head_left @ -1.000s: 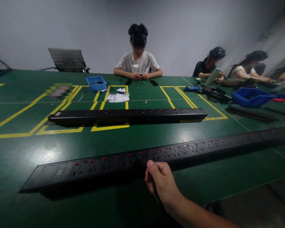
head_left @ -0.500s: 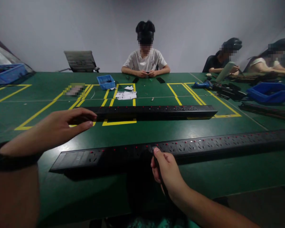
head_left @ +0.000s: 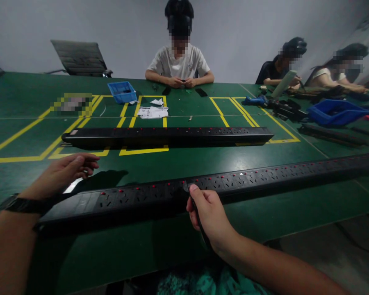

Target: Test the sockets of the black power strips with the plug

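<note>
A long black power strip (head_left: 264, 178) with red switches lies across the green table (head_left: 203, 162) right in front of me. My right hand (head_left: 207, 215) is closed on its near edge around the middle, thumb on top. My left hand (head_left: 64, 172), with a black watch on the wrist, hovers behind the strip's left end with fingers loosely extended and nothing in them. A second black power strip (head_left: 169, 136) lies parallel farther back, across yellow floor-tape lines.
A person in a white shirt (head_left: 180, 63) sits opposite with hands together. Near them are a small blue bin (head_left: 122, 91) and white papers (head_left: 153, 111). At the right, two more people work beside a blue tray (head_left: 335, 112) and dark tools. An empty chair (head_left: 78, 57) stands back left.
My left hand has drawn back from the far strip toward the near strip's left end. The near strip's left end has shifted closer to me. My right hand keeps its grip.
</note>
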Demonstrator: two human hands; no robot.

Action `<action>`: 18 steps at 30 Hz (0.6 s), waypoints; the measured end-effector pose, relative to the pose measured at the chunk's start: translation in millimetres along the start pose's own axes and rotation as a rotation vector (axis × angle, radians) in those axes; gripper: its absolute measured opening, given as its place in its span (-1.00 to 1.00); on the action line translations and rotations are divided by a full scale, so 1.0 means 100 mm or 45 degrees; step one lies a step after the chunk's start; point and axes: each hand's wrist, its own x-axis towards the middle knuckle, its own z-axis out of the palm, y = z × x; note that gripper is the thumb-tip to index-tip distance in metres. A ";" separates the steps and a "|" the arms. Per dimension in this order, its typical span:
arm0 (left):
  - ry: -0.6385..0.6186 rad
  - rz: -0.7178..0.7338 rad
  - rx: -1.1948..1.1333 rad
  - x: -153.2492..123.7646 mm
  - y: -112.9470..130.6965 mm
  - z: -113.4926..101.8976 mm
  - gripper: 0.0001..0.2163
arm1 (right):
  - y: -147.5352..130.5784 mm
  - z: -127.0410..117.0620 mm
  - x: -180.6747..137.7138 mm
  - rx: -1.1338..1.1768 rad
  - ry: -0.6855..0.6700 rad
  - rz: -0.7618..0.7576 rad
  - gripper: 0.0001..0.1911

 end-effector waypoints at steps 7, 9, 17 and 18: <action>-0.111 -0.107 -0.122 0.08 -0.03 0.11 -0.43 | -0.02 -0.02 0.02 -0.043 0.053 -0.024 -0.41; -0.097 -0.080 -0.055 0.10 -0.03 0.11 -0.43 | -0.01 -0.02 0.00 -0.069 0.057 -0.038 -0.40; -0.142 -0.027 0.147 0.15 -0.04 0.13 -0.45 | 0.00 0.01 -0.04 -0.120 0.084 -0.044 -0.39; -0.145 -0.020 0.150 0.15 -0.04 0.13 -0.46 | 0.00 0.01 -0.03 -0.123 0.083 -0.045 -0.40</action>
